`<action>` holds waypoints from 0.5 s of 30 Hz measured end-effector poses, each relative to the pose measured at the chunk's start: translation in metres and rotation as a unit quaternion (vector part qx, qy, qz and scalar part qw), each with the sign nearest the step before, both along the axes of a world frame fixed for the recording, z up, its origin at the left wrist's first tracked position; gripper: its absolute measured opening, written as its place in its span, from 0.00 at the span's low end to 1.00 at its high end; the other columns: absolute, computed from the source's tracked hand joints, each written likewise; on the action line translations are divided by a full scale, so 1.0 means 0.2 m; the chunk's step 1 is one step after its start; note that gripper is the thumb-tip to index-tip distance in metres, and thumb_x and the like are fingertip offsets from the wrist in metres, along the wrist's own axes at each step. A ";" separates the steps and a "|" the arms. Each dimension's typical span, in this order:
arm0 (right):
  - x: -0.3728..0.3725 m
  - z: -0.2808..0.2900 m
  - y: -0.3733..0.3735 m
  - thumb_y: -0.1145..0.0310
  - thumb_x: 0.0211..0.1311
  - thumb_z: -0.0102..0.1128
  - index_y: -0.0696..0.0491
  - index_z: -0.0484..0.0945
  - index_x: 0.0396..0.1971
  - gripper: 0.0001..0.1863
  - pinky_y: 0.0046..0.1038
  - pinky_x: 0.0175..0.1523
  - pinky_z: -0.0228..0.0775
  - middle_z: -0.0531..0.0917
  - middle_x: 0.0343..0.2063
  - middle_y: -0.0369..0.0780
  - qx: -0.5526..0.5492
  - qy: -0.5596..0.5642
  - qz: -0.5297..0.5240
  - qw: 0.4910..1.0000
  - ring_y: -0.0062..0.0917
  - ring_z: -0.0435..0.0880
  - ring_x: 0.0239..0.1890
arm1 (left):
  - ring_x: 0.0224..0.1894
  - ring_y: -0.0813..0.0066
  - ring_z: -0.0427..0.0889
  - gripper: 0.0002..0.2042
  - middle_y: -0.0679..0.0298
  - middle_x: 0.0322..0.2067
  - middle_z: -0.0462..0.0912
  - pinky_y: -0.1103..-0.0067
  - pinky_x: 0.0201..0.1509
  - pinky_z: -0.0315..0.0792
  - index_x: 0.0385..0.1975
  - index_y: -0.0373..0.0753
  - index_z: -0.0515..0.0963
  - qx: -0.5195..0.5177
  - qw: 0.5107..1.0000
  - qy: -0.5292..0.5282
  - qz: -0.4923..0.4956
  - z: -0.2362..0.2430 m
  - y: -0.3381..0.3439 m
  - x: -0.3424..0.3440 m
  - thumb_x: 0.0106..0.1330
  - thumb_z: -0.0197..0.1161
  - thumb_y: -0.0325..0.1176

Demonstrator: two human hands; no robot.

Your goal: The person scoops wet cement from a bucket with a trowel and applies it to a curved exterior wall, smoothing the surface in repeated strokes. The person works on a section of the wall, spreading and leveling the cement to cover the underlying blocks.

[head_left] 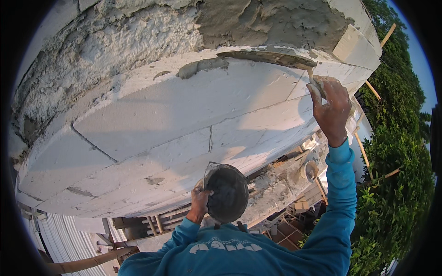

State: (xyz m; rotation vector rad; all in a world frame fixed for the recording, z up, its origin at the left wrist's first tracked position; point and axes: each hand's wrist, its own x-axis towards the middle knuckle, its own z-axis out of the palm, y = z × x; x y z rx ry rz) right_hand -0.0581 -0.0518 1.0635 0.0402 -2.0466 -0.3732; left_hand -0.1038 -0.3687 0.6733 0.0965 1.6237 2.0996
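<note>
My right hand (335,108) is raised at the upper right, its fingers closed around the handle of a trowel (271,58). The long, mortar-smeared blade points left along the lower edge of a patch of wet grey mortar (271,25). That patch covers part of a wall of pale blocks (184,108). Below the blade's left end, a small lump of mortar (202,67) clings to the blocks. Close to my chest, my left hand (199,203) grips the rim of a black bucket (245,189). Dark grey material lies inside it, in shadow.
Beneath the wall runs a mortar-splashed ledge of planks (271,195), with a round pail (309,170) on it. Bamboo poles (363,149) and leafy trees (391,184) stand to the right. Corrugated sheeting (69,237) and a thick bamboo pole (87,263) are at lower left.
</note>
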 end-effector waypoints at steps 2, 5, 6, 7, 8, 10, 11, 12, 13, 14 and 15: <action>0.01 -0.01 0.15 0.68 0.54 0.69 0.54 0.79 0.36 0.11 0.35 0.37 0.66 0.80 0.31 0.40 0.008 0.009 -0.029 1.000 0.35 0.79 0.34 | 0.28 0.71 0.79 0.09 0.61 0.28 0.80 0.75 0.34 0.75 0.32 0.29 0.78 0.046 0.990 -0.135 0.021 0.25 0.01 0.01 0.49 0.61 0.17; 0.05 0.04 0.29 0.66 0.56 0.66 0.53 0.80 0.36 0.10 0.34 0.37 0.66 0.81 0.31 0.39 0.000 -0.012 -0.075 0.997 0.35 0.79 0.35 | 0.29 0.72 0.79 0.07 0.61 0.26 0.80 0.76 0.35 0.75 0.28 0.30 0.77 0.034 0.991 -0.127 0.021 0.19 -0.05 0.01 0.48 0.63 0.19; 0.06 0.06 0.34 0.65 0.57 0.65 0.52 0.80 0.36 0.10 0.34 0.38 0.66 0.81 0.32 0.39 0.023 -0.005 -0.081 0.996 0.36 0.79 0.35 | 0.29 0.72 0.79 0.06 0.61 0.26 0.80 0.76 0.35 0.75 0.28 0.30 0.77 0.029 0.991 -0.130 0.026 0.16 -0.05 0.01 0.48 0.63 0.19; 0.07 0.07 0.39 0.64 0.58 0.65 0.52 0.80 0.36 0.10 0.34 0.38 0.66 0.81 0.32 0.39 0.044 0.003 -0.084 0.995 0.36 0.79 0.36 | 0.29 0.72 0.79 0.06 0.61 0.26 0.80 0.76 0.35 0.74 0.27 0.30 0.77 0.024 0.991 -0.130 0.033 0.14 -0.06 0.00 0.48 0.63 0.19; 0.08 0.08 0.45 0.63 0.58 0.64 0.52 0.80 0.36 0.10 0.34 0.38 0.66 0.81 0.32 0.39 0.045 -0.004 -0.103 0.994 0.36 0.80 0.36 | 0.29 0.72 0.79 0.06 0.60 0.26 0.80 0.77 0.36 0.74 0.26 0.30 0.77 0.018 0.990 -0.131 0.039 0.12 -0.08 0.00 0.48 0.62 0.19; 0.12 0.12 0.58 0.61 0.60 0.63 0.51 0.80 0.37 0.11 0.36 0.38 0.67 0.82 0.33 0.40 0.052 -0.016 -0.150 0.987 0.37 0.80 0.36 | 0.32 0.71 0.80 0.10 0.59 0.30 0.82 0.77 0.37 0.75 0.32 0.29 0.78 0.014 0.991 -0.130 0.022 0.17 -0.09 0.00 0.48 0.60 0.16; 0.14 0.14 0.63 0.60 0.60 0.62 0.51 0.81 0.36 0.11 0.37 0.38 0.67 0.82 0.33 0.40 0.044 -0.025 -0.163 0.985 0.37 0.80 0.36 | 0.33 0.71 0.81 0.12 0.58 0.32 0.83 0.77 0.38 0.75 0.34 0.29 0.79 0.013 0.991 -0.130 0.014 0.18 -0.10 -0.01 0.48 0.58 0.14; 0.16 0.16 0.68 0.60 0.60 0.62 0.51 0.81 0.36 0.11 0.37 0.38 0.67 0.82 0.33 0.40 0.036 -0.033 -0.175 0.983 0.38 0.80 0.36 | 0.33 0.70 0.80 0.11 0.58 0.32 0.83 0.76 0.37 0.75 0.33 0.30 0.78 0.010 0.992 -0.127 0.010 0.17 -0.10 -0.02 0.48 0.59 0.15; 0.17 0.18 0.73 0.59 0.60 0.62 0.51 0.81 0.36 0.12 0.38 0.38 0.67 0.82 0.33 0.40 0.028 -0.040 -0.184 0.982 0.38 0.80 0.35 | 0.32 0.70 0.80 0.10 0.58 0.31 0.82 0.76 0.37 0.74 0.32 0.30 0.77 0.007 0.992 -0.124 0.009 0.14 -0.12 -0.03 0.47 0.59 0.15; 0.18 0.20 0.77 0.58 0.60 0.61 0.52 0.81 0.36 0.13 0.38 0.38 0.69 0.83 0.34 0.41 0.044 -0.029 -0.190 0.980 0.39 0.81 0.35 | 0.31 0.70 0.80 0.10 0.58 0.30 0.82 0.76 0.36 0.74 0.30 0.31 0.77 0.005 0.993 -0.122 0.008 0.11 -0.13 -0.03 0.47 0.60 0.15; 0.20 0.20 0.79 0.58 0.60 0.61 0.52 0.82 0.37 0.13 0.38 0.38 0.69 0.84 0.34 0.41 0.029 -0.020 -0.201 0.979 0.40 0.81 0.36 | 0.31 0.69 0.80 0.09 0.58 0.29 0.82 0.76 0.36 0.74 0.29 0.31 0.76 -0.001 0.993 -0.118 0.017 0.12 -0.12 -0.03 0.47 0.60 0.15</action>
